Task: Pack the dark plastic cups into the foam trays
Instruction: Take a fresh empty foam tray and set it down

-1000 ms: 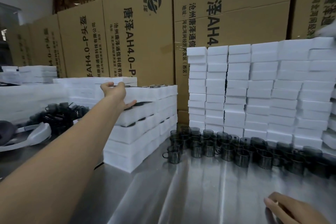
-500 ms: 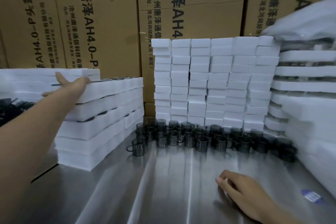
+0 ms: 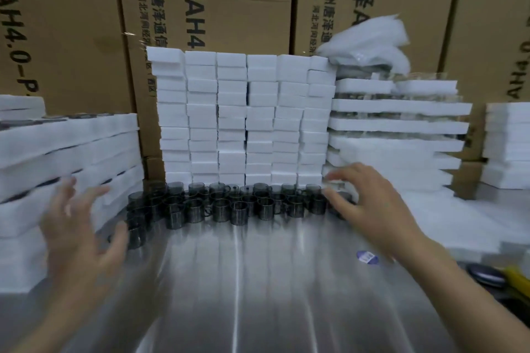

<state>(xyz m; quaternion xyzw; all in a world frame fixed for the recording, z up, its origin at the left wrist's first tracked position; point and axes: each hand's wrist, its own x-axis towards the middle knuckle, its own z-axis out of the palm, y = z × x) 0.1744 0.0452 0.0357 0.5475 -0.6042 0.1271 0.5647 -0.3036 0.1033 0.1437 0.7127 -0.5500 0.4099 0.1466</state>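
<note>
Several dark plastic cups (image 3: 238,205) with small handles stand in rows on the steel table (image 3: 258,295), in front of a wall of small white foam blocks (image 3: 243,112). My left hand (image 3: 83,232) hovers blurred with spread fingers at the left end of the cups, holding nothing. My right hand (image 3: 370,203) reaches with relaxed fingers over the right end of the row, beside a stack of filled foam trays (image 3: 398,126). Another stack of filled foam trays (image 3: 57,163) stands at the left.
Tall cardboard boxes (image 3: 218,8) line the back. More foam trays (image 3: 507,146) are stacked at far right. A blue sticker (image 3: 367,257) lies on the table. A dark round item and something yellow (image 3: 516,275) sit at the right edge.
My left hand left the top of the left tray stack and came down toward the cups. My right hand lifted off the table and moved forward to the cups. The view shifted right.
</note>
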